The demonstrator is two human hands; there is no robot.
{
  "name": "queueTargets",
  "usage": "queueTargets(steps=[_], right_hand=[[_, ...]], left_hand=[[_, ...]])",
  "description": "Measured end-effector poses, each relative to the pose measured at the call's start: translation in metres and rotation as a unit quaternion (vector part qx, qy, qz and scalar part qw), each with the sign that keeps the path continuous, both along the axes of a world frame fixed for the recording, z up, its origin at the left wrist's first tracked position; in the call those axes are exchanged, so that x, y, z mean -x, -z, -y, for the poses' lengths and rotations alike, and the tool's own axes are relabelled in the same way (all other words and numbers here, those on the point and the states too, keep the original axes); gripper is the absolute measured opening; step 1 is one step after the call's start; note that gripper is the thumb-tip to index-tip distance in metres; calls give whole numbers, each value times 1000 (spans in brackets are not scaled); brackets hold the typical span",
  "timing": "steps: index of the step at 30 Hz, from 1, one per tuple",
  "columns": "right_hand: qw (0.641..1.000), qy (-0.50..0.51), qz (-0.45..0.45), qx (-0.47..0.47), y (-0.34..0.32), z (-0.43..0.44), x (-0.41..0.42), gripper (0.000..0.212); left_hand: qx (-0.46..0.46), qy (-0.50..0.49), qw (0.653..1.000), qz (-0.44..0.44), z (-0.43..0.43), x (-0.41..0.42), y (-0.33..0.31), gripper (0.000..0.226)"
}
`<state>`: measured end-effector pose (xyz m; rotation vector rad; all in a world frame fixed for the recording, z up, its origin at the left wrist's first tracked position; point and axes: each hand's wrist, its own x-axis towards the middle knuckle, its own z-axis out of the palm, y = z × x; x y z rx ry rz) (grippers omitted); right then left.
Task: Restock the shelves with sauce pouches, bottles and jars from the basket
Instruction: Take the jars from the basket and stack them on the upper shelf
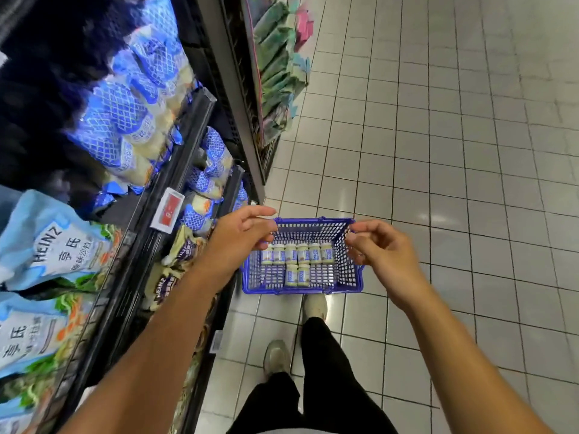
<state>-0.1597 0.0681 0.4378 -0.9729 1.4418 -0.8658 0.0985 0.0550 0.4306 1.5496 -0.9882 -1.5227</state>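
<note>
Tiled floor (438, 151) runs open to the right and ahead of the person; the aisle's left side is bounded by black shelving whose front rail (188, 142) runs diagonally toward the basket. Basket (300, 290), blue plastic mesh, sits on the floor just beside the foot of the shelving, left wall close to the lowest shelf edge, right and far sides facing bare tile. One shoe (315, 305) is just behind the basket's near rim, the other shoe (275, 355) further back. Basket contents: small pale-lidded jars (303, 253) with blue labels, upright, six in a row across the middle and two more in front of them, toward the near wall; floor of the basket bare to either side of the front pair. Left hand (241, 236) is over the basket's left rim, fingers loosely extended, holding nothing. Right hand (382, 249) is over the right rim, fingers loosely curled, thumb near forefinger, nothing between them; contact with the rim cannot be told. Shelves: blue net-patterned pouches (134, 98) packed on the upper tiers, Heinz pouches (53, 245) on the nearest, a red-and-white price tag (167, 211) on the rail. Green packets (275, 64) hang on the next unit beyond.
</note>
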Motion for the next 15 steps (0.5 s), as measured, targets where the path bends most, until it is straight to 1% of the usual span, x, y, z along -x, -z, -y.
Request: queueTargets(steps=[2,7,11,15], right_hand=[[1000,-8,-6,-21,17,15,9,9],[997,-31,-28,-70,58,50,29,8],[993,-39,-38,-108,97,72,39,6],[985,-36,-51,-159,144,87,41,14]], left_hand=[[-19,-9,1000,16,15,6,16,16],[-70,-41,996,40,51,24,58,15],[-120,-56,990,45,68,33,100,15],[-171,-51,983,46,74,36,151,15]])
